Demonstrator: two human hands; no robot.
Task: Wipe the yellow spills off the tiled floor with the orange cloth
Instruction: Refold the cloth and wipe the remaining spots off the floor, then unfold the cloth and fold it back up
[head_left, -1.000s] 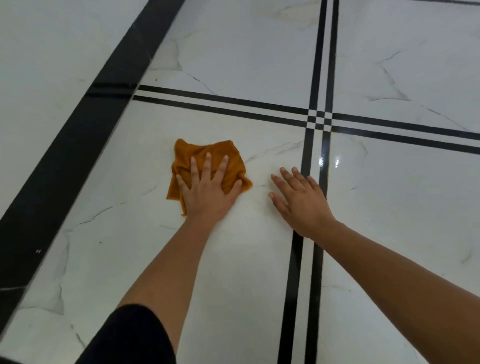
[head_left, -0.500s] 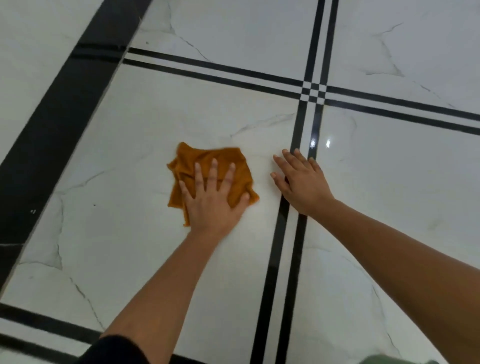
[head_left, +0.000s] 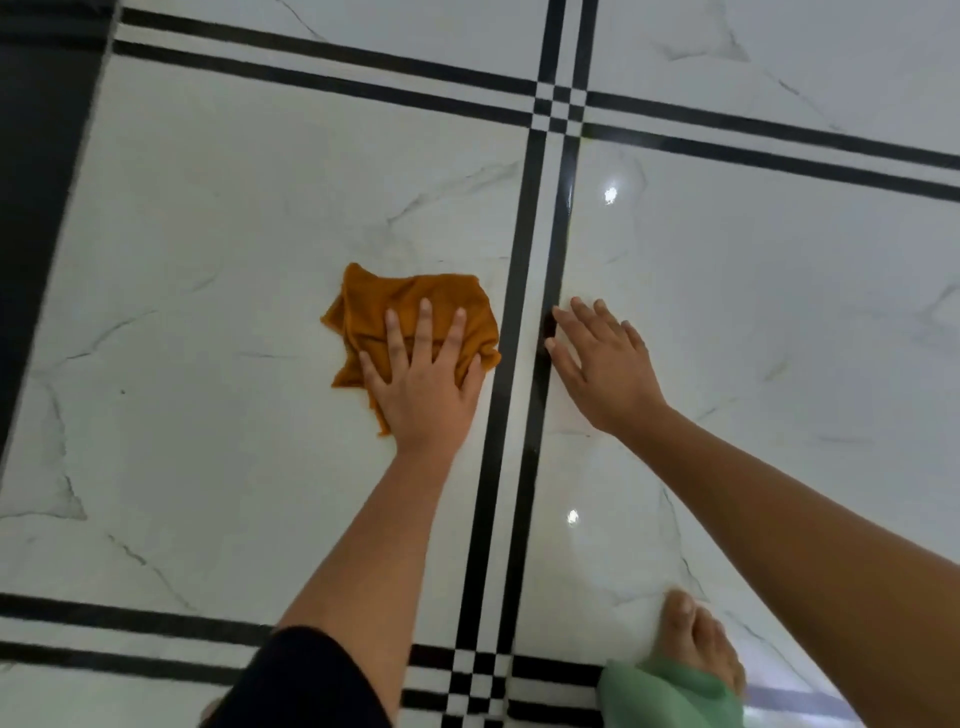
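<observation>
The left hand (head_left: 423, 395) lies flat with straight, spread fingers, pressing on the orange cloth (head_left: 395, 296) without gripping it. The right hand (head_left: 605, 369) rests open on the tiled floor (head_left: 208, 234), palm down, holding nothing. The crumpled cloth sits on a white marbled tile just left of a pair of black stripes (head_left: 519, 260); the right hand is just right of them, its fingertips reaching one stripe. A faint yellowish tinge shows by those fingertips. A black sleeve (head_left: 306, 680), a bare foot (head_left: 696, 644) and green fabric (head_left: 660, 696) sit at the lower edge.
</observation>
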